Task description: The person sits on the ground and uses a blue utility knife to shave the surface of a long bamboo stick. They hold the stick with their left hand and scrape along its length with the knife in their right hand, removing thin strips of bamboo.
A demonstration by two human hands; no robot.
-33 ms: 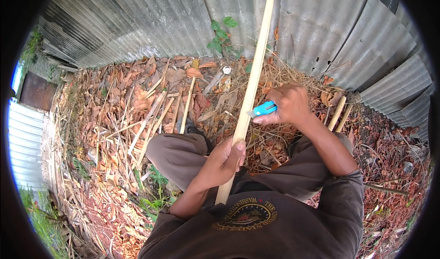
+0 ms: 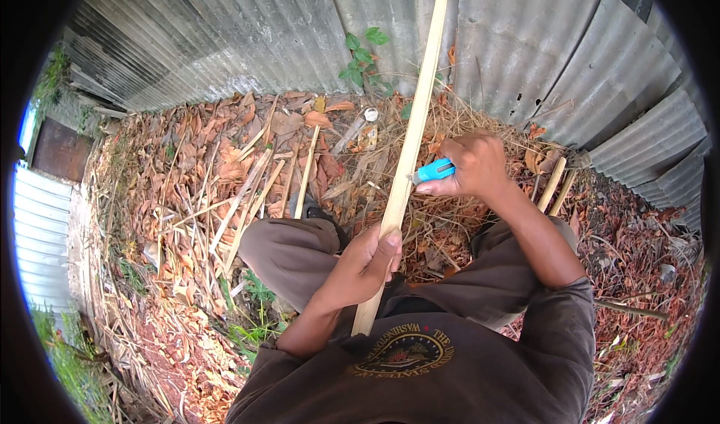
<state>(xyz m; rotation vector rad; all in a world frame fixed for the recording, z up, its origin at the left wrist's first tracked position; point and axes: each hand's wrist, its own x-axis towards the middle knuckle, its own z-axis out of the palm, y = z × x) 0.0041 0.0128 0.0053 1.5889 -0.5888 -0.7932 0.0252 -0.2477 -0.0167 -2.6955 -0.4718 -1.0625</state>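
Fingers of the left hand (image 2: 365, 263) wrap tightly round the lower part of a long bamboo strip (image 2: 409, 154), whose axis runs up and away toward the corrugated metal wall (image 2: 525, 56); higher up, the right hand (image 2: 474, 167) presses a blue-handled knife (image 2: 433, 171) against its right edge.

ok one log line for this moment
left hand: grips stick | right hand: blue knife at stick | ground: dry leaves

— Any packages, labels, signs or screens here?
— Just a small crumpled wrapper (image 2: 367, 135), pale with yellowish print, among dry leaves well beyond the fingers, near the fence.
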